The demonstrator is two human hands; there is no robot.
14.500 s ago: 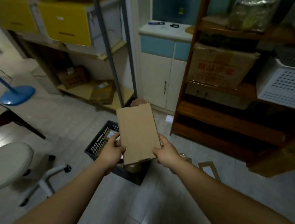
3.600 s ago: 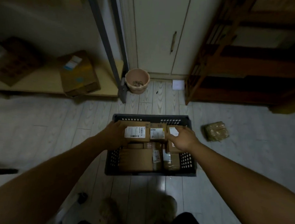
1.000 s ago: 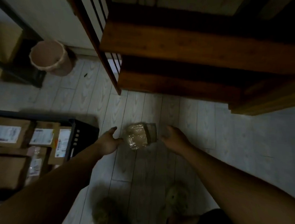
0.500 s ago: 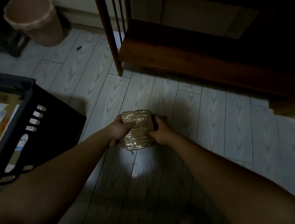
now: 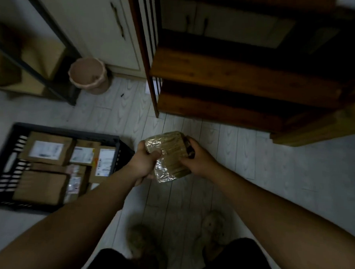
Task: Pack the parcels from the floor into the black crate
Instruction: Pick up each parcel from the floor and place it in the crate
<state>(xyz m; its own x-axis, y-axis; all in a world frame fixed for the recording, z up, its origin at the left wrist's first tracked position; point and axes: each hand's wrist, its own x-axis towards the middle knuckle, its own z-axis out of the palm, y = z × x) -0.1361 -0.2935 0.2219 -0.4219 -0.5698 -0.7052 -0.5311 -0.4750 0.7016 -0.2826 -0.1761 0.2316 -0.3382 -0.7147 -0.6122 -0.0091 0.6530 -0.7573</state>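
Observation:
A small brown parcel wrapped in shiny clear tape (image 5: pixel 168 155) is held above the pale plank floor in the middle of the view. My left hand (image 5: pixel 143 163) grips its left side with the thumb on top. My right hand (image 5: pixel 198 158) grips its right side. The black crate (image 5: pixel 115 140) stands on the floor to the left of the parcel. It holds several cardboard parcels with white labels (image 5: pixel 47 150), packed close together.
A dark wooden shelf unit (image 5: pixel 246 80) stands just behind the parcel. A pink bin (image 5: pixel 88 75) sits by a white cabinet at the back left. A metal rack leg (image 5: pixel 71 97) stands left of the bin. My two slippered feet (image 5: pixel 215 225) are below.
Both hands closed on the taped parcel and lifted it off the floor. The view pulled back and the crate with its parcels came back into sight on the left.

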